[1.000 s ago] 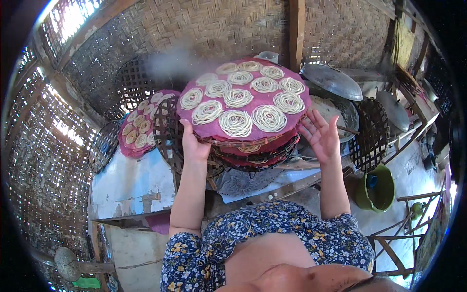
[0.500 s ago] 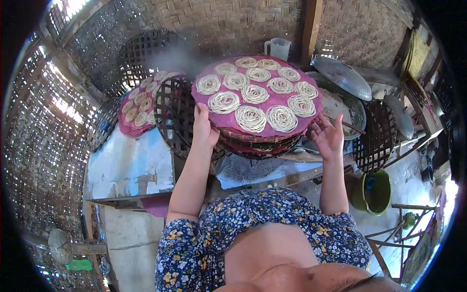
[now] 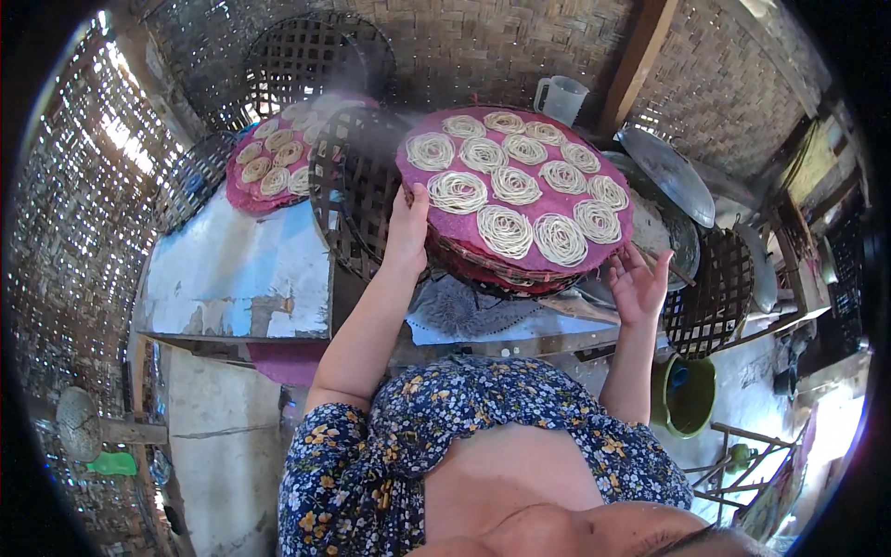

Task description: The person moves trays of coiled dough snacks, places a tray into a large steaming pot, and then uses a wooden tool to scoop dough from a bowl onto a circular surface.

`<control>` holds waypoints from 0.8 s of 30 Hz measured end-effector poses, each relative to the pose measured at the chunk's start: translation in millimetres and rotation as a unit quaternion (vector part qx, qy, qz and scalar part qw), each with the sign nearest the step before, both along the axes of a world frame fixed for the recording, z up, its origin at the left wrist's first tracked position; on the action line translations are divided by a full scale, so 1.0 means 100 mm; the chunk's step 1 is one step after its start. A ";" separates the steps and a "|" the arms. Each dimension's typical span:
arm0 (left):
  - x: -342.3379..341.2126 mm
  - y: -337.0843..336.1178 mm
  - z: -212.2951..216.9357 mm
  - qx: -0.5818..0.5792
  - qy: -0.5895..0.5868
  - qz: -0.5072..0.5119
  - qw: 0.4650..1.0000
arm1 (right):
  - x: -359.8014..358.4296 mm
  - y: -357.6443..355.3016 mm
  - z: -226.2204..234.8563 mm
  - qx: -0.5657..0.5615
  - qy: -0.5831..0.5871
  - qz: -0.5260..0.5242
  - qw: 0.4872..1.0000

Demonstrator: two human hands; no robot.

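Note:
A round tray covered with pink cloth [image 3: 455, 223] bears several coiled nests of pale noodles [image 3: 515, 185]. More woven layers with pink edges [image 3: 492, 269] show stacked under it. My left hand [image 3: 406, 227] grips the tray's near left rim, thumb up along the edge. At the right rim my right hand [image 3: 639, 283] is palm up, fingers curled at the underside and thumb sticking out. Its fingertips are partly hidden by the rim. Close to my left hand stands a dark open-weave basket tray [image 3: 357, 181], tilted on its edge.
On the left a worn blue-white table [image 3: 237, 278] carries another pink tray of noodle nests [image 3: 272, 160]. Steam drifts behind. A clear jug [image 3: 560, 98], a metal lid [image 3: 666, 174] and a lattice tray [image 3: 710, 292] lie at the back and right. A green basin [image 3: 687, 404] stands lower right.
The view has shifted, and the held tray appears farther right, slightly turned. Both hands remain at its rim. The noodle nests on it look unmoved.

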State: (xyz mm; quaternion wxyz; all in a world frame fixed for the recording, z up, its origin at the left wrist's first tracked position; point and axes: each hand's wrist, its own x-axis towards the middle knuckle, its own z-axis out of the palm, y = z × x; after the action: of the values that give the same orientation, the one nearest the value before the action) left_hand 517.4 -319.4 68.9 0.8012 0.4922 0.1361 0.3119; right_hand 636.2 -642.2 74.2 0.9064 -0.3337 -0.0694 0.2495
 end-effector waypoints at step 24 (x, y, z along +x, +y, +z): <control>-0.36 -0.13 -0.25 -0.034 0.154 0.104 0.982 | -0.06 -0.09 -0.24 -0.046 0.055 -0.062 0.996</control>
State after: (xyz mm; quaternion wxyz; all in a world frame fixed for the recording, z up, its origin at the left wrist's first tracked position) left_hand 481.2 -332.3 43.9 0.7504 0.4899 0.3186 0.3089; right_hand 630.6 -651.5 50.5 0.9062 -0.3647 0.0126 0.2136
